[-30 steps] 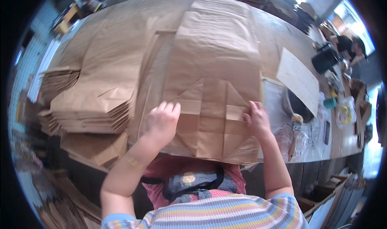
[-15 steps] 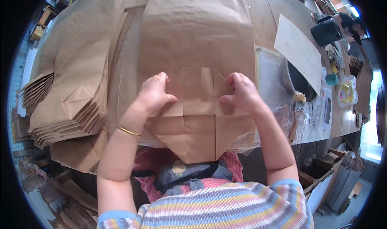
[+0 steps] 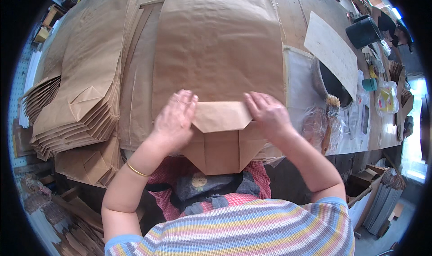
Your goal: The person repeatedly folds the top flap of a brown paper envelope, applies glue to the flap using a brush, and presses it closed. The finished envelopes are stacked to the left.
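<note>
A large brown paper bag (image 3: 220, 49) lies flat in front of me. At its near end the far flap (image 3: 222, 116) is folded down toward me as a band with slanted corners. The near flap (image 3: 221, 152) spreads beneath it and hangs past the table's edge. My left hand (image 3: 175, 121) rests on the band's left end, fingers stretched along the fold. On the right end lies my right hand (image 3: 270, 114), its fingers also flat on the paper. Both thumbs are hidden. More bags seem to lie under this one.
Folded paper bags (image 3: 76, 121) are stacked fanned out at the left. To the right are a brush (image 3: 330, 116), a dark basin (image 3: 333, 87) partly under a pale board (image 3: 330, 53), clear plastic, a black bucket (image 3: 363, 31) and a teal container (image 3: 370, 84).
The far flap, upright or flat and held at its corners before, is now folded down toward me. Both hands have turned inward and flattened onto its ends.
</note>
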### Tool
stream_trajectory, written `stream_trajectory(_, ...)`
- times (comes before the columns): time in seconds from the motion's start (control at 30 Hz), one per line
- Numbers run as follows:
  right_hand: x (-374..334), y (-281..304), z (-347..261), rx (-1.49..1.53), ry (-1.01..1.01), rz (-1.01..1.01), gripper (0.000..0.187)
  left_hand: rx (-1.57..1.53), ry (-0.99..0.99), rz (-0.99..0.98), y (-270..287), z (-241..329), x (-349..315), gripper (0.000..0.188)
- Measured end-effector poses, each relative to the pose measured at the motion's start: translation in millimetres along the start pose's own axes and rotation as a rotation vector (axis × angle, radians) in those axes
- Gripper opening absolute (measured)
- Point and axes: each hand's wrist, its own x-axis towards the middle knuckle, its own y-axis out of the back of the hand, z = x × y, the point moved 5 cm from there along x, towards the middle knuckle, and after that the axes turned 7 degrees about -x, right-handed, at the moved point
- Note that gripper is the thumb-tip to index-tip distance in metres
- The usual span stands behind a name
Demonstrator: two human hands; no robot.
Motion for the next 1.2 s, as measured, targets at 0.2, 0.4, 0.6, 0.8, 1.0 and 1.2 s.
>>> stream_trajectory(0.2, 2.3, -14.9, -52.8, 0.314, 0.028, -0.05, 0.097, -0.344, 0.089, -0.185, -10.8, 39.6, -8.1, 0.102)
stream_trajectory(0.4, -35.7, -16.5, -9.2, 0.242, -0.171, -0.096, 0.111, -0.322, 0.289, -0.137, -11.3, 4.9, -40.4, 0.112)
stream_trajectory(0.6, -0.4, -21.7, 35.9, 0.883, -0.291, 0.237, 0.02, -0.914, 0.246, 0.147, 12.7, -36.4, -5.0, 0.05)
stream_trajectory(0.8, 1.5, -24.8, 33.6, 0.824, -0.341, 0.322, 0.019, -0.603, 0.357, 0.641, 23.6, 2.7, 29.9, 0.04)
stream_trajectory(1.0, -16.8, 24.0, 18.3, 0.703, -0.336, 0.616, 0.014, -0.886, 0.343, 0.496, 20.2, -12.1, 26.0, 0.03)
stream_trajectory(1.2, 47.4, 12.9, -63.1, 0.839, -0.188, 0.366, 0.013, -1.25, 0.075, 0.269, 18.2, -29.8, 16.9, 0.027)
